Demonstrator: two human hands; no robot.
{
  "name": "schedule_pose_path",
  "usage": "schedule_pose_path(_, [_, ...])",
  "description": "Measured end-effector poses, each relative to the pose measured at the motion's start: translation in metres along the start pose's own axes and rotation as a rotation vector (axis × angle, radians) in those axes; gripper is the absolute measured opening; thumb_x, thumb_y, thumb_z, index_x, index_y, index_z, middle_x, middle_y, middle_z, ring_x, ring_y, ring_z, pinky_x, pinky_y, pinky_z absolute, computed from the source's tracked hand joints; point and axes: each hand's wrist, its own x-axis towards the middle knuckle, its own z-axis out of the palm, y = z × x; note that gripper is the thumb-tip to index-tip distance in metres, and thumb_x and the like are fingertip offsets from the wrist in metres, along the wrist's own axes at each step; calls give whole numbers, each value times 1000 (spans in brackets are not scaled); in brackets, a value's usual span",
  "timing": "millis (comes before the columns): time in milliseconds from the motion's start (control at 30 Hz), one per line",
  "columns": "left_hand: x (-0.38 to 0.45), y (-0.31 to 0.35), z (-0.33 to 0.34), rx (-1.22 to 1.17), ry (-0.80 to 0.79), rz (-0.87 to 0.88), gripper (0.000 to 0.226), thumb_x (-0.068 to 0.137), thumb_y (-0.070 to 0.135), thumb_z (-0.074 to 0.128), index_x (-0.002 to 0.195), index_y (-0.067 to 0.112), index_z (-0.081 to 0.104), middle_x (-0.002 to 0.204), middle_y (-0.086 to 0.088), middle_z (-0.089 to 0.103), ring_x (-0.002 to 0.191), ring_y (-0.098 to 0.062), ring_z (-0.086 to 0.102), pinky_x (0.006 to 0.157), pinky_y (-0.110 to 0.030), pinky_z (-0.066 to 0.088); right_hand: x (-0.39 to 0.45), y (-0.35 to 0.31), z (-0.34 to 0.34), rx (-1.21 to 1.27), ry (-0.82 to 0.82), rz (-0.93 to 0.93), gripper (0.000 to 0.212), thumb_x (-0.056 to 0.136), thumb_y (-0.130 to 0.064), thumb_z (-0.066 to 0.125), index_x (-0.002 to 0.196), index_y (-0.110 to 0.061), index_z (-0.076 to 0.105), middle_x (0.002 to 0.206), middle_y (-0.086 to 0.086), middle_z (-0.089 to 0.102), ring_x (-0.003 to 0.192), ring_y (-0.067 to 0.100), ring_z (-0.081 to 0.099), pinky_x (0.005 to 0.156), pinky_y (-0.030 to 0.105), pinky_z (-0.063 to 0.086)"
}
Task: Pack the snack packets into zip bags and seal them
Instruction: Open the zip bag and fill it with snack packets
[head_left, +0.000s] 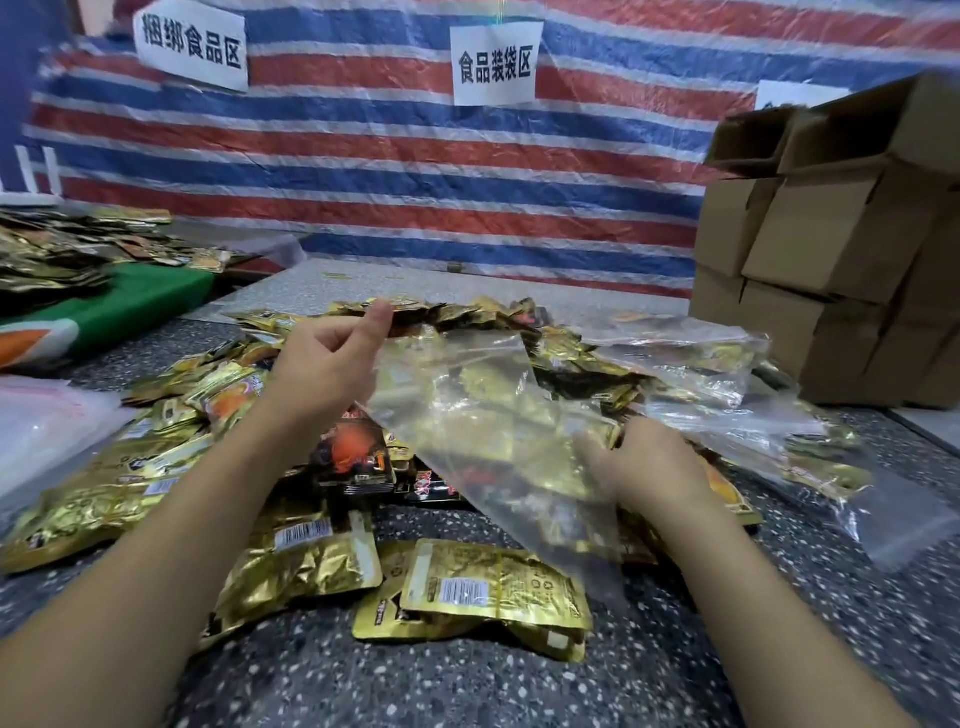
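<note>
Behind, a red, white and blue striped tarp fills the back, with stacked cardboard boxes at 3 o'clock. Gold snack packets sprawl across the speckled floor. The clear zip bag hangs mid-frame, long axis running from 10 to 5 o'clock. The left hand pinches its upper corner; the right hand, partly blurred behind the film, grasps a gold packet at the bag's lower edge.

Two hands work above dozens of gold snack packets; three paper signs hang behind; several cardboard boxes are stacked beside them.
</note>
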Motion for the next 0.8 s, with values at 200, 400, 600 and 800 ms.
schedule_pose_path(200, [-6, -3, 9, 11, -189, 58, 72, 84, 67, 55, 55, 3, 40, 53, -7, 37, 46, -15, 37, 46, -17, 40, 4, -5, 3, 416, -140, 73, 73, 72, -58, 81, 110, -1, 55, 92, 8, 61, 78, 23, 59, 62, 34, 45])
schedule_pose_path(400, [-9, -9, 11, 202, -347, 49, 59, 70, 61, 68, 68, 4, 52, 56, 4, 46, 50, -8, 41, 47, -21, 36, 6, 1, 0, 719, -110, 92, 40, 76, -26, 85, 102, -4, 64, 80, 5, 68, 65, 20, 66, 52, 36, 55])
schedule_pose_path(600, [-13, -3, 14, 173, -469, 90, 58, 75, 54, 67, 62, 3, 44, 56, 2, 40, 49, -8, 37, 47, -19, 32, 8, 1, -11, 1311, 61, 49, 21, 88, -14, 73, 106, -14, 62, 105, 8, 72, 89, 22, 74, 72, 37, 61])
schedule_pose_path(800, [-22, 2, 25, 176, -606, 81, 56, 68, 57, 71, 59, 8, 45, 54, 7, 39, 49, -10, 35, 48, -19, 29, 0, -7, -31, 1834, -120, -128, 42, 87, -9, 66, 126, -5, 53, 103, 9, 75, 93, 21, 74, 71, 31, 60])
